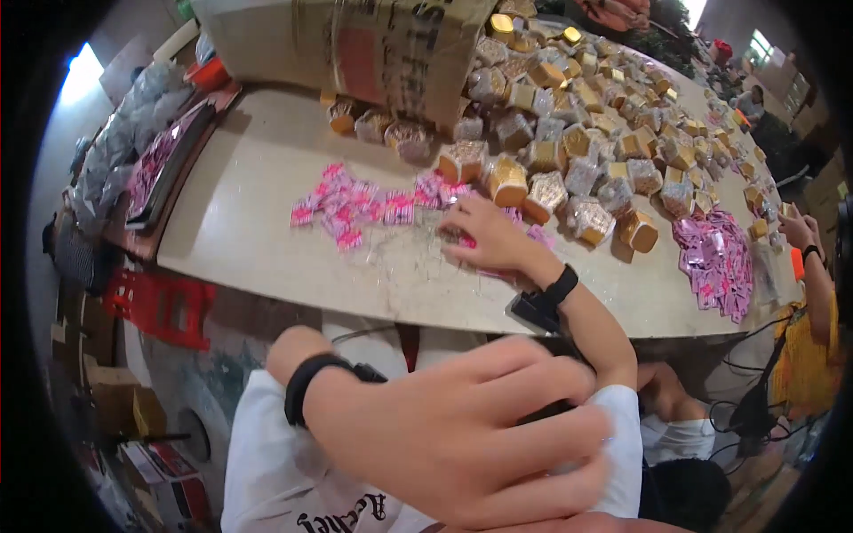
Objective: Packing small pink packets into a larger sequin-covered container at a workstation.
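Observation:
My right hand (480, 235) rests on the table among small pink packets (342, 206), its fingers curled down on one with a bit of pink showing between them. My left hand (453, 431) is raised off the table, close to me and below its front edge. Its fingers are bent inward and slightly blurred; what they may hold is hidden behind them. Just beyond my right hand stand clear-wrapped jars with gold lids (508, 180), several tipped on their sides. Both wrists wear black bands.
A big cardboard box (355, 53) lies at the back left of the table (258, 213). More jars (613, 133) spread to the far right. A heap of pink packets (715, 266) lies at right, near a co-worker's hand (800, 231). A red plastic stool (160, 306) stands at left.

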Demonstrator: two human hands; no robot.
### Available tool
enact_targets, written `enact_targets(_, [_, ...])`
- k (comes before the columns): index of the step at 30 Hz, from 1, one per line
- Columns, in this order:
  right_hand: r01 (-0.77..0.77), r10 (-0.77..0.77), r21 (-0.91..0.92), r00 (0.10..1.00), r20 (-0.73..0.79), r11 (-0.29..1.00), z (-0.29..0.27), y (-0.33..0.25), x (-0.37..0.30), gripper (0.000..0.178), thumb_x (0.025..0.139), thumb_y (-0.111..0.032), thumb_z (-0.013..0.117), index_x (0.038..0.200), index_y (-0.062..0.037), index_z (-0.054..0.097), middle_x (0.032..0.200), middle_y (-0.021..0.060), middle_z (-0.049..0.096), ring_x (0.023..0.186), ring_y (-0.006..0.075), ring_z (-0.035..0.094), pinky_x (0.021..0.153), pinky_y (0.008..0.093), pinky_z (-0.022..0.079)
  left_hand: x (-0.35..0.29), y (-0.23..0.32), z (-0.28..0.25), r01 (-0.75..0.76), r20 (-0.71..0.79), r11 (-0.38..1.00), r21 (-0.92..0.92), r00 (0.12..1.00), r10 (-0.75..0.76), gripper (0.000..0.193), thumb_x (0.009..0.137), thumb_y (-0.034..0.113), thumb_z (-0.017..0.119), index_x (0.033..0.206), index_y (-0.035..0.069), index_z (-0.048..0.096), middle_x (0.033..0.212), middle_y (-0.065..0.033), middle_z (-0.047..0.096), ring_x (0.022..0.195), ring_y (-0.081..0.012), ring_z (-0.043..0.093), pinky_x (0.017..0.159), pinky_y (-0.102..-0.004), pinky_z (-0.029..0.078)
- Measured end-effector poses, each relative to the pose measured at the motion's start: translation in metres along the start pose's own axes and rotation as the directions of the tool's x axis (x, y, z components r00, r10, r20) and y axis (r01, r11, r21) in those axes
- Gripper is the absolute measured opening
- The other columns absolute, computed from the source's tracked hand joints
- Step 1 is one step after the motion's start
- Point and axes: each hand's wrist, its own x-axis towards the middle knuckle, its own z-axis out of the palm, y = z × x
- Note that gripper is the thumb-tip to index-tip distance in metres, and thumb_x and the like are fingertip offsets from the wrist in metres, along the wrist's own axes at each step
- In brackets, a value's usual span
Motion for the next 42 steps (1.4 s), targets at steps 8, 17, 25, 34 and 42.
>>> enact_targets(8, [-0.015,0.015,0.02,1.0,-0.006,1.0,-0.01,0.005,0.006,0.029,0.077,-0.026,0.07,0.098,-0.0068,0.064,0.095,0.0115,0.055,0.094,0.0293,0.051,0.085,0.0386,0.043,0.02,0.003,0.054,-0.079,-0.243,0.986,-0.15,0.969,0.041,0.021,0.083,0.011,0.053,0.103,0.006,0.052,0.105,-0.0039,0.05,0.092,-0.0155,0.05,0.074,-0.033,0.044])
enact_targets(17, [-0.014,0.013,0.031,1.0,0.01,0.999,-0.005,-0.008,0.008,0.027,0.079,-0.029,0.071,0.095,-0.008,0.064,0.094,0.0119,0.055,0.096,0.0304,0.053,0.084,0.0393,0.044,-0.006,0.02,0.076,-0.557,-0.146,0.829,0.048,0.817,0.558,0.038,0.094,0.01,0.041,0.132,0.008,0.045,0.134,0.0033,0.047,0.119,-0.0061,0.045,0.094,-0.0333,0.043])
enact_targets(25, [-0.061,0.059,0.092,0.998,0.029,0.994,-0.018,-0.001,0.002,0.032,0.08,-0.036,0.074,0.092,-0.0072,0.065,0.094,0.0102,0.056,0.094,0.0268,0.053,0.082,0.0363,0.044,-0.027,-0.01,0.054,-0.963,0.294,0.002,0.271,0.085,0.952,0.025,0.088,0.011,0.049,0.113,0.005,0.054,0.105,-0.0089,0.051,0.094,-0.0196,0.052,0.084,-0.0385,0.044])
enact_targets(34, [-0.128,0.124,0.251,0.992,0.034,0.96,-0.01,0.006,0.005,0.033,0.077,-0.036,0.077,0.09,-0.0068,0.067,0.088,0.0067,0.06,0.086,0.0212,0.058,0.076,0.0332,0.047,-0.108,-0.092,-0.083,-0.704,0.708,0.692,0.163,0.572,0.415,0.042,0.084,0.02,0.062,0.123,0.01,0.05,0.128,-0.0106,0.055,0.13,-0.0341,0.045,0.102,-0.0513,0.036])
enact_targets(42, [-0.203,0.187,0.271,0.979,0.086,0.941,-0.019,0.0,0.011,0.043,0.071,-0.035,0.082,0.1,-0.007,0.067,0.094,0.0058,0.061,0.089,0.0192,0.058,0.077,0.0314,0.047,-0.123,-0.087,-0.165,0.138,0.362,0.975,0.176,0.912,-0.194,0.03,0.071,-0.001,0.071,0.092,0.01,0.053,0.086,-0.0071,0.053,0.095,-0.0331,0.058,0.078,-0.0415,0.047])
